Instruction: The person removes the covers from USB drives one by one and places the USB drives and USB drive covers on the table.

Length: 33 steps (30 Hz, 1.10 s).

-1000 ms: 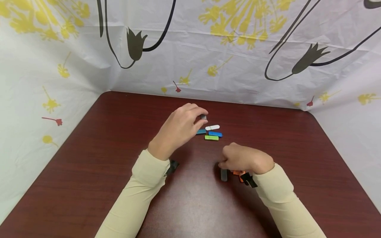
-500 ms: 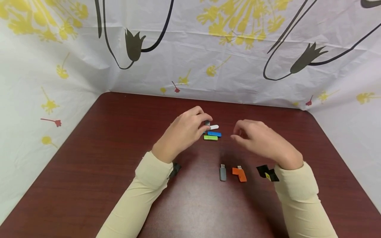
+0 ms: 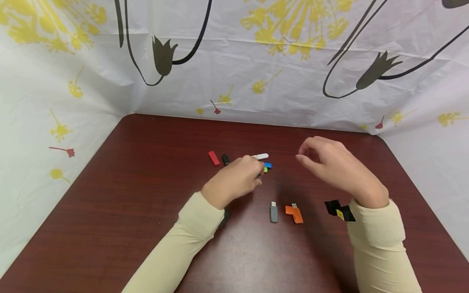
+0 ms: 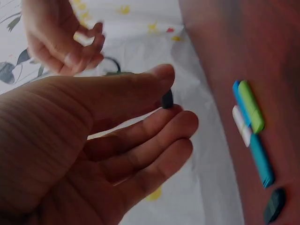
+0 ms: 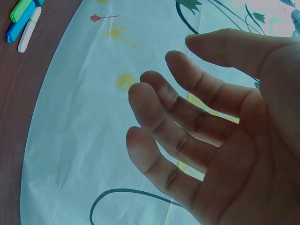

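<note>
My left hand (image 3: pixel 236 181) pinches a small dark USB stick (image 4: pixel 167 99) between thumb and fingers; most of it is hidden by the hand. Beyond that hand lie a white USB stick (image 3: pixel 261 156), a blue one (image 3: pixel 268 165) and a partly covered green one (image 3: pixel 265 170). A teal USB stick (image 4: pixel 261 161) shows in the left wrist view. To the right, my right hand (image 3: pixel 331 167) hovers over the table with loosely bent fingers, holding nothing. Nearer to me are a grey USB stick (image 3: pixel 273 213) with its plug bared and an orange swivel one (image 3: pixel 294 213).
A red USB stick (image 3: pixel 214 158) and a black one (image 3: pixel 225 159) lie left of the white one. The dark red-brown table (image 3: pixel 146 171) meets a white patterned sheet (image 3: pixel 234 73) at the back and sides.
My right hand has left the grey and orange sticks and risen away to the right. My left hand has come nearer with the held stick, uncovering the red and black ones.
</note>
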Available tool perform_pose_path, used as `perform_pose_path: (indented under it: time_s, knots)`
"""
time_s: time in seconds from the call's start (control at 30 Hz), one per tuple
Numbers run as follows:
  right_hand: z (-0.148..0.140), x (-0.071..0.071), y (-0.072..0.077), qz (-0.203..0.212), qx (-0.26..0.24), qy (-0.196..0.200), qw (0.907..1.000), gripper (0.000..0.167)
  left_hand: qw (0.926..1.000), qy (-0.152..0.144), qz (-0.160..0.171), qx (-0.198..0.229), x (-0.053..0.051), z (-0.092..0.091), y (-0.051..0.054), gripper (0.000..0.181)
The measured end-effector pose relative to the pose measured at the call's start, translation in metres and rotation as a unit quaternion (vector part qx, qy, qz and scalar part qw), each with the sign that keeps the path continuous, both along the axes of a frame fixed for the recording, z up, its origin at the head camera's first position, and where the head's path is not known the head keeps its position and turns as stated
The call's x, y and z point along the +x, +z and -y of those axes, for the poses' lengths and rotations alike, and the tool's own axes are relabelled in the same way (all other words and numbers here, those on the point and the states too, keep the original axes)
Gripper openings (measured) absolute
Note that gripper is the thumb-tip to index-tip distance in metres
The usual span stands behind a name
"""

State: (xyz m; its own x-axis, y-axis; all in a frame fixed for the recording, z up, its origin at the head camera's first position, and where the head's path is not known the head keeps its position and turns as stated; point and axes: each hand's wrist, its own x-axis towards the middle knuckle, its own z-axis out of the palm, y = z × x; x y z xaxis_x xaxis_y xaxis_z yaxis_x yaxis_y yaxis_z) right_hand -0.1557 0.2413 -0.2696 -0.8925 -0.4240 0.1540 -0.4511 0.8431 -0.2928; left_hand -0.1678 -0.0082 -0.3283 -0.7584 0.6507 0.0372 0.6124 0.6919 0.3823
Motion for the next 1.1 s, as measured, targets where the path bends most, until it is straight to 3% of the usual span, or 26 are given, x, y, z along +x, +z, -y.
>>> perform_pose_path:
  time_s: [0.23,0.6,0.87,1.1]
  knots:
    - [-0.001,-0.001,-0.002,-0.002,-0.006,0.009,0.9999,0.005,0.9966,-0.017,-0.006,-0.08,0.012,-0.023,-0.017,0.006]
    - [0.0,-0.001,-0.004,0.01,-0.001,0.009,0.9999,0.006,0.995,-0.023,-0.005,-0.097,0.02,-0.035,-0.041,0.015]
    - [0.0,-0.002,-0.004,0.003,0.003,0.016,0.9999,0.005,0.9955,-0.024,-0.005,-0.092,0.021,-0.038,-0.044,0.018]
    - [0.001,-0.002,-0.006,0.014,0.003,0.016,0.9998,0.006,0.9956,-0.027,0.035,-0.083,0.024,-0.039,-0.043,0.022]
